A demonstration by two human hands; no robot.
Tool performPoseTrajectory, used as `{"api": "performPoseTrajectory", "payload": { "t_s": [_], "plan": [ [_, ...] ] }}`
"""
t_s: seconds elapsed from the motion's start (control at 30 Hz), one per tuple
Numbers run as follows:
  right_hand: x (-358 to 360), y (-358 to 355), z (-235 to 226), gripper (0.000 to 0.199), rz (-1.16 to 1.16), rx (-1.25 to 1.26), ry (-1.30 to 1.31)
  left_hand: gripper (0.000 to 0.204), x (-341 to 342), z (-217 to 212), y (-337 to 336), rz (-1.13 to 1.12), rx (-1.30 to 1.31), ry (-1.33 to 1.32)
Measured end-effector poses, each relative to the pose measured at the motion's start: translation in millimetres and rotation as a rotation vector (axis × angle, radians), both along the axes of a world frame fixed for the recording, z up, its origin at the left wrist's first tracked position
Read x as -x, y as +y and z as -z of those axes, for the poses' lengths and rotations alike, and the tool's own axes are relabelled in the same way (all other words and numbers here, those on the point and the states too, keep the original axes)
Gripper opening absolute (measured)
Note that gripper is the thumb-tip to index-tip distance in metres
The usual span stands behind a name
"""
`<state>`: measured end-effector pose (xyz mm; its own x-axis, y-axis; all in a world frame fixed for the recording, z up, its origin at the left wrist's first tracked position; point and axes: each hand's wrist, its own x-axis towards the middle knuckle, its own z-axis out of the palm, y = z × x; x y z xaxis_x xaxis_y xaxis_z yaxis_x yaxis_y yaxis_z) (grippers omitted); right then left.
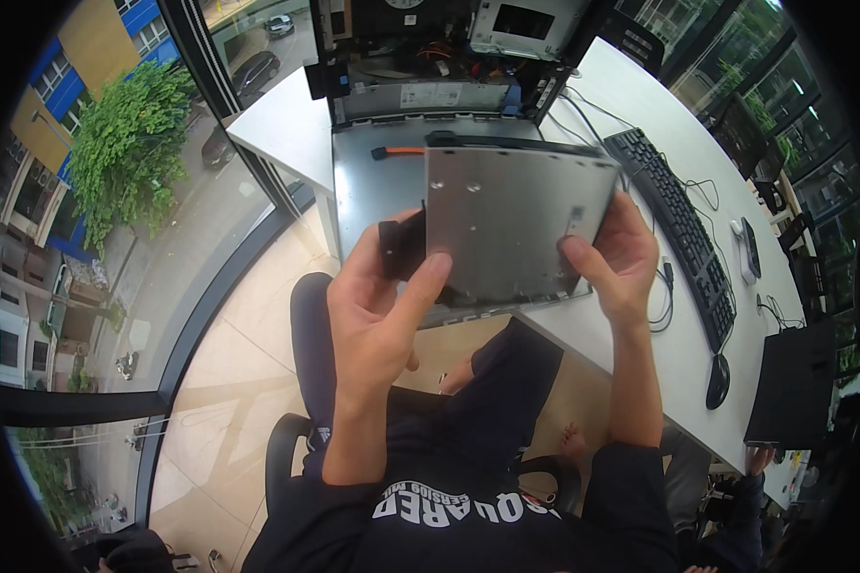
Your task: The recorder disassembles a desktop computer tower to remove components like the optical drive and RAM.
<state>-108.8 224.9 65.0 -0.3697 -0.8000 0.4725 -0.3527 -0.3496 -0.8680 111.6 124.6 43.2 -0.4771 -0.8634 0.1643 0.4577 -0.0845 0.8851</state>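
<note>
Between my two hands is an optical drive (506,215), a flat silvery metal box with a black strip along its far edge. My left hand (377,306) grips its left side, thumb lying on the top face. A black plastic piece (404,244) sticks out beside the drive by my left fingers; how it is joined is hidden. My right hand (616,253) clasps the right side, its thumb also on the metal. Beneath and beyond the drive lies an open computer case (368,177) with a bare metal panel. An orange cable (403,151) rests on it.
To the right, the white table (612,329) carries a black keyboard (674,224), a mouse (719,382), loose cables and a phone-like device (750,250) on a white stand. Behind it is a dark flat panel (788,387). Another person's hand (760,460) shows at lower right. Tall windows stand left.
</note>
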Motion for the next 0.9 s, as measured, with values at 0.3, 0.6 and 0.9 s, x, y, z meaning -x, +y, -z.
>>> {"api": "performPoseTrajectory", "payload": {
  "t_s": [0.3,0.6,0.9],
  "plan": [
    [6,-5,0,0.032,0.276,0.362,0.915,0.055,-9,16,-37,-0.305,0.864,-0.232],
    [6,-11,7,0.033,0.406,0.298,0.893,0.05,-12,16,-35,-0.373,0.751,-0.394],
    [11,-15,17,0.06,0.408,0.147,0.821,0.043,-17,15,-45,-0.228,0.726,-0.381]
  ]
}}
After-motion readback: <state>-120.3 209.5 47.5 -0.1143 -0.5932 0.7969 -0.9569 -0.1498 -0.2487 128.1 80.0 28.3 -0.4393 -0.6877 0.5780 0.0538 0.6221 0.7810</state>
